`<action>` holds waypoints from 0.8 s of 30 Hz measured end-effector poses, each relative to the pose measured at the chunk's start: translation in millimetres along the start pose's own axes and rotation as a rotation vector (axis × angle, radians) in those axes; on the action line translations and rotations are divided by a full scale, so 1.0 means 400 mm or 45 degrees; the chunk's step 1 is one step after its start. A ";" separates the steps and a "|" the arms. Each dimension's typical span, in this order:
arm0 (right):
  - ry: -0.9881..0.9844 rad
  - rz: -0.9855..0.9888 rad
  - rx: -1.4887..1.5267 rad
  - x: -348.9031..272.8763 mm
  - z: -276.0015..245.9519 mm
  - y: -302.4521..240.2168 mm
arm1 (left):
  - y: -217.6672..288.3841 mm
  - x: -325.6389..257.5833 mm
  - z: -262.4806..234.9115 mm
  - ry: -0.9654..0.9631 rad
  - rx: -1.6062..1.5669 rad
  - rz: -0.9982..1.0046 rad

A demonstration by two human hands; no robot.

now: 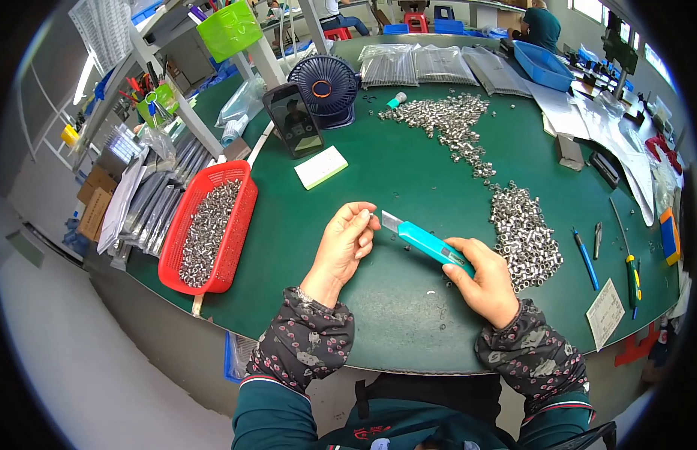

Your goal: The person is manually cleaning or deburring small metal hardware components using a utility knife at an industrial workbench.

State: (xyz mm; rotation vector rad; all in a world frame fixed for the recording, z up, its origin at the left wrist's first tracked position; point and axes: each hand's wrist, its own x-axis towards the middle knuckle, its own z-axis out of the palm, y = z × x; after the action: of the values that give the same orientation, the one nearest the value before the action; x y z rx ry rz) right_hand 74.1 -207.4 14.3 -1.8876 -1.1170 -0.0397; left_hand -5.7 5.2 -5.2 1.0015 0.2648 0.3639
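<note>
My left hand (342,244) is closed in a pinch, with a small metal ring (373,216) just showing at the thumb and fingertip. My right hand (483,283) grips a teal utility knife (432,244). Its bare blade (391,221) points left and ends close to the left fingertips. Beside the right hand lies a dense heap of short metal rings (524,236). A looser spread of similar parts (446,120) covers the far middle of the green table (378,315). A red plastic basket (248,206) full of small metal pieces stands at the left.
A phone (293,120) leans near a dark blue fan (323,88), with a pale green-edged pad (320,167) in front. At right lie a blue pen-like tool (586,259), a screwdriver (633,279) and a paper tag (605,315). Bagged rods (438,65) and a blue tray (543,66) sit at the back.
</note>
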 end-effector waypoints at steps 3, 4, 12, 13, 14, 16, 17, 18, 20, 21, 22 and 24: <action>-0.062 0.042 0.015 -0.001 -0.002 -0.005 | 0.003 -0.002 0.004 -0.033 0.005 0.007; -0.097 0.077 0.029 -0.001 -0.003 -0.006 | 0.003 -0.002 0.005 -0.034 0.006 0.006; -0.123 0.045 -0.017 -0.004 0.001 0.000 | 0.002 -0.006 0.013 -0.043 0.092 0.009; -0.118 0.038 -0.020 -0.004 0.000 -0.001 | 0.003 -0.007 0.013 -0.045 0.093 0.010; -0.116 0.037 -0.020 -0.003 -0.002 0.000 | 0.004 -0.007 0.011 -0.069 0.151 -0.003; -0.140 0.062 -0.047 -0.001 -0.003 0.005 | 0.005 -0.006 0.009 -0.094 0.207 -0.020; -0.140 0.063 -0.048 -0.002 -0.005 0.000 | 0.007 -0.007 0.012 -0.080 0.226 -0.029; -0.086 0.003 -0.122 -0.002 -0.007 -0.012 | 0.010 -0.009 0.012 -0.063 0.246 -0.035; -0.034 -0.060 -0.193 0.000 -0.006 -0.020 | 0.006 -0.007 -0.001 -0.029 0.205 -0.038; 0.069 -0.082 -0.097 0.002 -0.006 -0.017 | 0.003 -0.004 -0.003 -0.001 0.161 -0.042; 0.171 -0.103 -0.001 0.004 -0.005 -0.013 | 0.003 -0.004 -0.001 0.001 0.159 -0.041; 0.204 -0.069 0.028 0.006 -0.007 -0.001 | 0.006 -0.005 0.006 -0.011 0.114 -0.048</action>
State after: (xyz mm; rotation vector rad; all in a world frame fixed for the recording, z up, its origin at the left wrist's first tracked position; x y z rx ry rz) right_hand 76.3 -207.7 17.4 -1.8008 -1.0549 -0.2047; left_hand -7.2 3.5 -1.8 1.0841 0.2936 0.3154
